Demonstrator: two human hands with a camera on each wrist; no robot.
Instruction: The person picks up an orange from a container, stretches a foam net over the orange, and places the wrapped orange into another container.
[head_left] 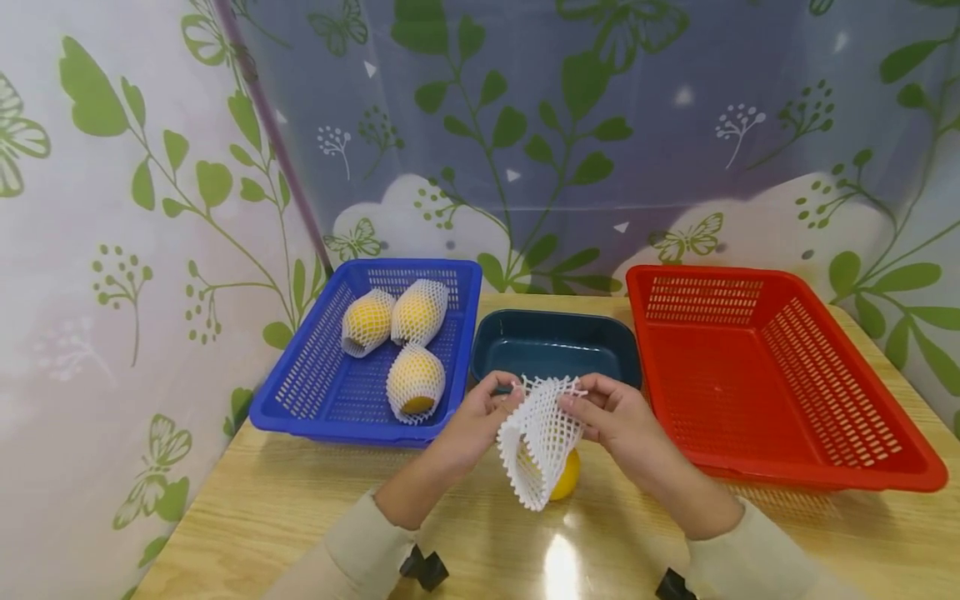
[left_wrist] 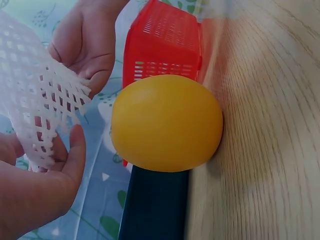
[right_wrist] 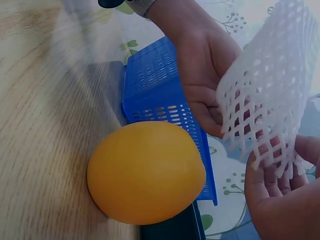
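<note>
Both hands hold a white foam fruit net (head_left: 551, 417) above the table, pinching its far edge on either side. The left hand (head_left: 480, 418) has that edge between thumb and fingers at the left; the right hand (head_left: 621, 417) does likewise at the right. The net's wider opening faces down toward the near side, and no fruit shows in it. Beneath it a smooth, rounded yellow fruit (left_wrist: 167, 122) rests bare on the table, partly hidden by the net in the head view. In the right wrist view the fruit (right_wrist: 147, 172) stands apart from both hands.
At the left, a blue basket (head_left: 341, 429) holds three yellow fruits in foam nets (head_left: 416, 383). A dark teal tub (head_left: 555, 318) stands just beyond the hands. To the right is a red basket (head_left: 720, 375). Patterned cloth (head_left: 480, 167) hangs behind the wooden table (head_left: 300, 517).
</note>
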